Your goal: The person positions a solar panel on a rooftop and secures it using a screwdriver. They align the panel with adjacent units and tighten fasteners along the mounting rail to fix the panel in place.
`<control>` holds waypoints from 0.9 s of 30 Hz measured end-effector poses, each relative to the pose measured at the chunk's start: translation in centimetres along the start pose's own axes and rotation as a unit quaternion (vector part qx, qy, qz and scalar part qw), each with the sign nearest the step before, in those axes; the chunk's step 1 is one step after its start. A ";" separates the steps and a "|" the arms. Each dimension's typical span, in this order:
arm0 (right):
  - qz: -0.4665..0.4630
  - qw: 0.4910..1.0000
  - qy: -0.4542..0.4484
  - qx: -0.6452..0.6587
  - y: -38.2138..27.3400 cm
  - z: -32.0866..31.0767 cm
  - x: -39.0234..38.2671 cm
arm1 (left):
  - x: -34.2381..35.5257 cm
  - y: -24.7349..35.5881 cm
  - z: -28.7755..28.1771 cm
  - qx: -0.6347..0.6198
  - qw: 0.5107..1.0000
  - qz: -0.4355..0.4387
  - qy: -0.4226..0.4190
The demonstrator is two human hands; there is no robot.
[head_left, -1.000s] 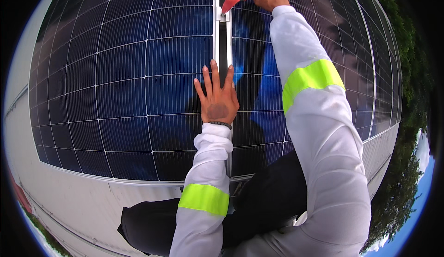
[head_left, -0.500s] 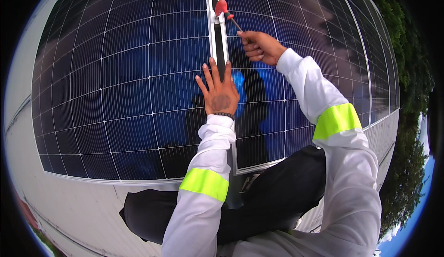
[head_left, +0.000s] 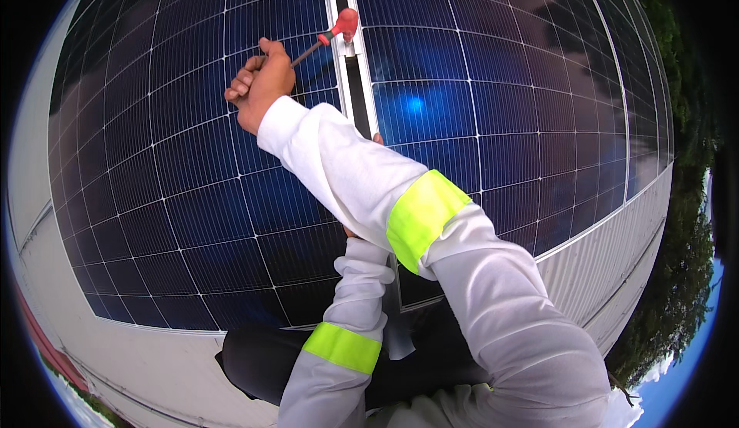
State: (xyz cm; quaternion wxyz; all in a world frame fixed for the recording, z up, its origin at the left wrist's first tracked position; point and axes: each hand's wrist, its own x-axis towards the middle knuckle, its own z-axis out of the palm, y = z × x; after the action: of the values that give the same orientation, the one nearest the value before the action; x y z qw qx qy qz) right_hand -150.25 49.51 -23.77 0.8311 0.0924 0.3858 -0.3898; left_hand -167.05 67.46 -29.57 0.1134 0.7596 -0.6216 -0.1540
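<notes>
My right hand (head_left: 265,85) is curled over the end of the thin metal shaft of a red-handled hex key (head_left: 347,21), left of the gap between two panels. The key's red grip sits over a small silver clamp (head_left: 349,48) that bridges the frames of the left solar panel (head_left: 192,151) and the right solar panel (head_left: 508,105). Under my crossing right forearm, my left hand (head_left: 378,138) is mostly hidden. One outstretched fingertip shows on the right panel's frame edge, and a bit of hand shows near the wrist.
Pale corrugated roofing (head_left: 608,274) borders the panels on both sides. My dark-trousered leg (head_left: 258,362) is bent at the panels' near edge. Beyond the roof on the right stand green trees (head_left: 662,305).
My right hand has swung the key's shaft leftward across the gap, from the right panel to over the left one. Its forearm now covers most of my left hand.
</notes>
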 end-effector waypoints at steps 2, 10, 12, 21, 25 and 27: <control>-0.048 0.995 0.035 0.081 0.9 3.5 3.2 | -0.8 -0.1 0.0 -0.002 1.000 -0.003 -0.001; -0.159 0.980 0.047 0.110 -0.4 7.4 10.9 | -1.4 0.5 -1.0 -0.021 0.999 -0.018 0.033; -0.100 0.993 -0.055 -0.005 -0.7 5.2 8.5 | 0.0 0.3 -1.1 -0.022 0.997 -0.022 0.064; -0.378 0.193 -0.323 -0.846 -12.3 5.3 2.7 | 2.2 1.3 -2.0 -0.013 0.992 -0.099 0.073; -0.420 -0.271 -0.504 -0.705 -15.7 10.5 4.3 | 2.4 1.2 -2.0 -0.005 0.993 -0.101 0.062; -0.379 -0.363 -0.580 -0.623 -15.4 11.7 5.2 | 2.4 1.2 -2.0 -0.022 0.992 -0.105 0.065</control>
State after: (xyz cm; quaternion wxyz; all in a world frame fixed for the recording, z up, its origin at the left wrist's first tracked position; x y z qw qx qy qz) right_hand -152.60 30.79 -17.20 0.1684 0.9237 0.3440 -0.0139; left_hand -166.95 64.82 -27.46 0.1533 0.8262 -0.5265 -0.1294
